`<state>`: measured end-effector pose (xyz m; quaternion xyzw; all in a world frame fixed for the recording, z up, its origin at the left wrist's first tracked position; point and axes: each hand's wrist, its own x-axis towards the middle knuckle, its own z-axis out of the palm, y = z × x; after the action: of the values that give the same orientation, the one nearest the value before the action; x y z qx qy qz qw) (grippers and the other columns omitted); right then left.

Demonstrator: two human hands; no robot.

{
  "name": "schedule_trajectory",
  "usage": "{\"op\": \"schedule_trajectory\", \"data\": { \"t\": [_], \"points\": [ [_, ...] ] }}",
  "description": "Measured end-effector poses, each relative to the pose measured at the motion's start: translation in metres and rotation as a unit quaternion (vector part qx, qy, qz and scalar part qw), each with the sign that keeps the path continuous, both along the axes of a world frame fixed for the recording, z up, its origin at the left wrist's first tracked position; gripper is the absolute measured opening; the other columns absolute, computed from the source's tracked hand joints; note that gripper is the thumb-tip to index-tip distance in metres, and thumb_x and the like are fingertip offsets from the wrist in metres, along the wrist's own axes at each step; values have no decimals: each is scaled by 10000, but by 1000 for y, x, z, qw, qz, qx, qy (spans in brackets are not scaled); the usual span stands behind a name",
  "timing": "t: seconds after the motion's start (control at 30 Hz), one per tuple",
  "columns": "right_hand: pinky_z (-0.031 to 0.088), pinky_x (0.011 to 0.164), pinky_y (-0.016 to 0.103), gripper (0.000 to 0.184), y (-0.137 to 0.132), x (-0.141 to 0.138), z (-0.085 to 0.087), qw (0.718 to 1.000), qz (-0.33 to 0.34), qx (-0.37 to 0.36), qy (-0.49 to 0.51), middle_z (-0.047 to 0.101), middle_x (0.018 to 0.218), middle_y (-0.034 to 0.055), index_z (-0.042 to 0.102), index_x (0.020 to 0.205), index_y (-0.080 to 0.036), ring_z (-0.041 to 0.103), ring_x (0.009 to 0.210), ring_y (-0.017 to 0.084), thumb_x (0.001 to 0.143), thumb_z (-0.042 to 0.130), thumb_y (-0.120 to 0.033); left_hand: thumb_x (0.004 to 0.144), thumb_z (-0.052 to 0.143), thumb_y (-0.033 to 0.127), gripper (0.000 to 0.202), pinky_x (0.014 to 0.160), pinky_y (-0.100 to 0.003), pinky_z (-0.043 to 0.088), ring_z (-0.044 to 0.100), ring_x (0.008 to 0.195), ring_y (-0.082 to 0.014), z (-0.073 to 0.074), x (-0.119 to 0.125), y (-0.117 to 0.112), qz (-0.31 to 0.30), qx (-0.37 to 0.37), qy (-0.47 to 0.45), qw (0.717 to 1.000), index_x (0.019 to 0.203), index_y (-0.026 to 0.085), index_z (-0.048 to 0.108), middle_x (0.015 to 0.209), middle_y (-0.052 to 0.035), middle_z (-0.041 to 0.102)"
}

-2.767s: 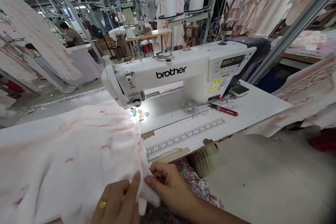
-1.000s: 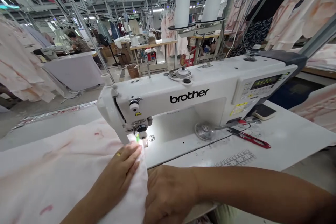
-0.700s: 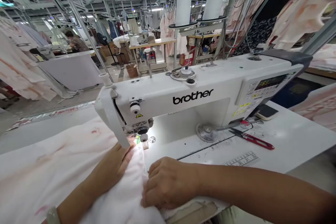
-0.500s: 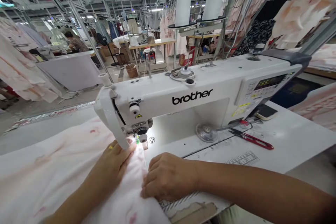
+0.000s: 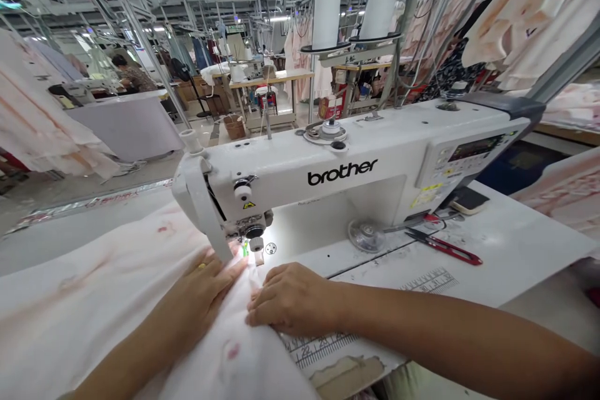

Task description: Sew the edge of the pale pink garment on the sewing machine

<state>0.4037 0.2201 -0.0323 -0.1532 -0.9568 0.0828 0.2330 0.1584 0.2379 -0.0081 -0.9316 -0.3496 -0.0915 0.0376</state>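
Head cam, looking down at a white Brother sewing machine [image 5: 342, 169]. Left hand [image 5: 206, 287] flat on pale pink printed fabric [image 5: 94, 312], fingers spread and pressing, tips right beside the presser foot [image 5: 250, 244]. Right hand [image 5: 290, 300] loosely curled, fingertips pinching down the fabric edge just in front of the needle area, not really gripping anything. Fabric spread across the left half of the table, edge tucked under the foot.

Risky bit, probably: left fingertips very close to the needle, so a slip while feeding could mean a jab. Uneven pressure between both hands could also skew the seam or bunch the cloth.

White table [image 5: 506, 250], worn front edge, printed ruler strip [image 5: 323, 344], red thread snips [image 5: 445, 250], phone [image 5: 469, 200] by the machine. Busy garment workshop behind: hanging pink garments, thread cones [image 5: 327, 9], more workstations, someone seated far left.
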Motion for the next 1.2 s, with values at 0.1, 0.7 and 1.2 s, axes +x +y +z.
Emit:
{"op": "schedule_trajectory", "data": {
  "t": [0.1,0.7,1.2],
  "points": [
    [430,918,239,166,0,3,5,1000,9,28,-4,713,965,-2,654,1040,-211,639,903,109,962,535,-127,959,405,315,454,1053,-504,424,489,1302,-283,-13,-15,-29,74,43,3,996,1405,284,481,1396,-61,552],
    [447,703,280,152,-18,-16,15,966,-37,254,-13,603,726,45,598,821,-132,572,675,150,950,520,-114,986,399,349,342,1026,-437,431,537,1200,-267,29,-37,40,32,-84,12,996,1204,217,626,1267,-46,621],
    [425,615,301,205,-10,-15,11,969,-5,246,13,583,662,15,600,708,-140,526,611,153,864,515,-37,813,381,-24,262,641,-371,449,547,675,-225,7,41,-1,-69,92,9,993,832,176,549,755,-48,571]
  ]
}}
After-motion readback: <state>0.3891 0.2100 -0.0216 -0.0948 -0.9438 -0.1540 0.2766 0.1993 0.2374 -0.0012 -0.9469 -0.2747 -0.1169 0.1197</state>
